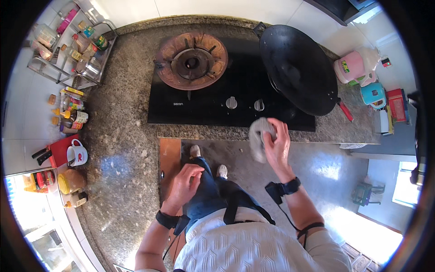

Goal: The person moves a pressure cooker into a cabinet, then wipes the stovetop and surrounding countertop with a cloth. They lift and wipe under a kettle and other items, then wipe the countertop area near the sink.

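Observation:
My right hand (279,147) grips a crumpled grey cloth (259,139) at the front edge of the counter, just below the black glass gas cooktop (204,110). The cloth hangs partly past the edge. My left hand (186,183) is held in the air before my body, fingers loosely curled, with nothing seen in it. On the cooktop's left burner sits a rusty brown burner ring (192,61). A large black wok (295,68) with a red handle stands tilted over the right side. Two control knobs (231,102) are at the cooktop's front.
A metal rack of bottles (90,66) stands at the back left, with more sauce bottles (76,116), a white mug (77,153) and jars (71,181) along the left. A pink jug (350,66) and a blue mug (372,95) stand on the right of the granite counter (119,136).

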`<control>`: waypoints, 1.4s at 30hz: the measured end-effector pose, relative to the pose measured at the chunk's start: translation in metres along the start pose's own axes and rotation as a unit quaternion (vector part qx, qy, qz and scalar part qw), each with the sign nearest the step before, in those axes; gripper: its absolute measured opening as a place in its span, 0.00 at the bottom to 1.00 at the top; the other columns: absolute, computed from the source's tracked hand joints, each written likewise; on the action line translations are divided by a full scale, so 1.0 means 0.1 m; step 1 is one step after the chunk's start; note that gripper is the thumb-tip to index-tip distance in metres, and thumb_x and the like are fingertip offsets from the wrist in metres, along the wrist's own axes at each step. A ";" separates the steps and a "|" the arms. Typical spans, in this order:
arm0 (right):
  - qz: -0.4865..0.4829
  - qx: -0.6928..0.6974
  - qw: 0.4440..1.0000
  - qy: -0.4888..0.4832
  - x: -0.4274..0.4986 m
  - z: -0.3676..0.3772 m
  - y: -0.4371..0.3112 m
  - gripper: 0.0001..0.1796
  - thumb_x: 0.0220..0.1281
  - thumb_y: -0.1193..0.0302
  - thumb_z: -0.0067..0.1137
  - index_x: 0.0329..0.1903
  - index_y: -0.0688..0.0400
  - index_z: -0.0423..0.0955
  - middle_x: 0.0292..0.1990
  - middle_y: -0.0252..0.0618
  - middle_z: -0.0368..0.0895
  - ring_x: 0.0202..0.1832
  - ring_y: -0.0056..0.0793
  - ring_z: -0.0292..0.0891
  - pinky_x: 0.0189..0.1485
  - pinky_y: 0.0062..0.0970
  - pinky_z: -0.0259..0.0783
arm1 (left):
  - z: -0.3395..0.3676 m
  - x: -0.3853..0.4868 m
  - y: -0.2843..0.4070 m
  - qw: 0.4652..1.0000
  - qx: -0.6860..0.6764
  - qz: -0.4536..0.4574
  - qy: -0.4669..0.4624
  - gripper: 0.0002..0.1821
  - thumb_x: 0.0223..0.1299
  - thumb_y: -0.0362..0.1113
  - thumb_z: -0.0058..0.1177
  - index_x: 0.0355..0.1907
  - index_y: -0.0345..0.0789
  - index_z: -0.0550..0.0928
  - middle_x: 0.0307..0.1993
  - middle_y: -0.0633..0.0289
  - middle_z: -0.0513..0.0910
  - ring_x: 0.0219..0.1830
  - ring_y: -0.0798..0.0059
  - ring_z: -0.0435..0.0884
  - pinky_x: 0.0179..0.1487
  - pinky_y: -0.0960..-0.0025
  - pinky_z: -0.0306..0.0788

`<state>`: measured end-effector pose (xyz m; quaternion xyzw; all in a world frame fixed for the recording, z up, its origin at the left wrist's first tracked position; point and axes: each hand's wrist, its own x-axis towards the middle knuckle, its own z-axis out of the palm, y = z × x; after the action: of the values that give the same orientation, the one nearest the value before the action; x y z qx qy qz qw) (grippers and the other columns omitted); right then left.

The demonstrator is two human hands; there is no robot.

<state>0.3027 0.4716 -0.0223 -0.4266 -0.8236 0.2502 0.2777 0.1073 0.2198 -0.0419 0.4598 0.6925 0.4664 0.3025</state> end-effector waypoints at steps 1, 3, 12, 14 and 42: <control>-0.014 0.025 0.999 0.038 0.15 0.12 -0.10 0.25 0.54 0.78 0.61 0.57 0.56 0.72 0.41 0.46 0.77 0.38 0.44 0.76 0.41 0.38 0.75 | 0.02 0.02 0.01 1.000 -0.001 -0.005 -0.008 0.13 0.61 0.21 0.53 0.47 0.33 0.81 0.41 0.54 0.80 0.40 0.62 0.84 0.43 0.67 0.79; -0.096 -0.011 0.993 0.065 0.42 0.48 -0.30 0.27 0.54 0.80 0.59 0.59 0.56 0.72 0.45 0.47 0.74 0.37 0.43 0.76 0.39 0.38 0.76 | 0.02 0.07 0.03 1.000 0.000 -0.014 -0.028 0.13 0.60 0.21 0.53 0.47 0.33 0.81 0.41 0.54 0.80 0.40 0.62 0.84 0.43 0.67 0.79; -0.037 -0.069 0.993 -0.087 0.69 1.90 -0.65 0.10 0.56 0.79 0.54 0.42 0.57 0.75 0.48 0.43 0.69 0.40 0.49 0.79 0.40 0.46 0.79 | -0.16 0.20 0.08 0.994 0.035 -0.064 -0.079 0.09 0.64 0.22 0.52 0.46 0.32 0.81 0.38 0.53 0.81 0.40 0.60 0.85 0.43 0.66 0.79; -0.057 -0.056 0.988 -0.134 0.53 1.72 -0.48 0.10 0.56 0.78 0.55 0.41 0.57 0.75 0.47 0.42 0.70 0.42 0.47 0.79 0.40 0.46 0.79 | -0.19 0.24 0.07 0.995 0.034 -0.044 -0.077 0.08 0.64 0.22 0.53 0.45 0.32 0.81 0.39 0.52 0.81 0.40 0.59 0.85 0.43 0.66 0.80; 0.062 -0.116 0.988 0.081 0.17 -0.28 2.33 0.23 0.57 0.79 0.53 0.55 0.50 0.79 0.54 0.38 0.80 0.57 0.43 0.75 0.57 0.39 0.75 | 0.96 1.25 0.82 0.962 -0.032 0.041 -0.269 0.07 0.67 0.29 0.53 0.46 0.34 0.80 0.40 0.57 0.83 0.42 0.63 0.86 0.47 0.67 0.80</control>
<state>0.4443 0.6104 -0.1497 -0.5249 -0.7940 0.1341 0.2759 0.1685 0.3815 -0.0019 0.5865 0.5509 0.3597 0.4724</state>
